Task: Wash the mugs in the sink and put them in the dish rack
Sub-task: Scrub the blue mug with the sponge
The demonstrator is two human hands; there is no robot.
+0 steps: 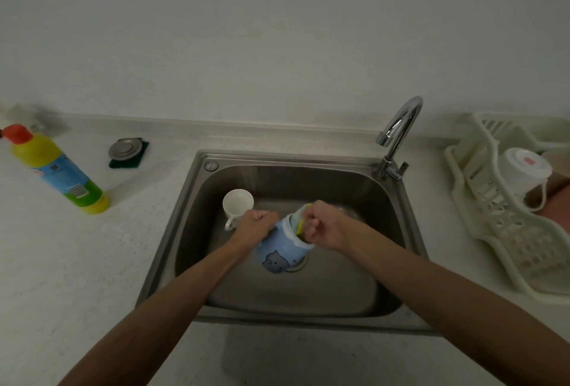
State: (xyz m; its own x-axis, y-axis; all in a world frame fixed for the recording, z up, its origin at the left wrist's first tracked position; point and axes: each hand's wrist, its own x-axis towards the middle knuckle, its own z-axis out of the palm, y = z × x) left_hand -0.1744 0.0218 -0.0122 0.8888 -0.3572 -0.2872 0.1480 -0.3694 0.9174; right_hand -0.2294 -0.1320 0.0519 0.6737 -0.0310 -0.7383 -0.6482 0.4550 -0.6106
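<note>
My left hand (257, 225) grips the blue mug (279, 254) and my right hand (324, 227) pinches a sponge (299, 225) in its mouth, mid-sink (391, 216). A white mug (237, 202) crowds my left knuckles at 10 o'clock. The faucet (398, 126) arches over the 1 o'clock corner. From 5 to 7 o'clock the basin floor lies open. At 3 o'clock, the dish rack (518, 250) has free slots at its near end; an upturned white tub (524, 166) fills its far part
</note>
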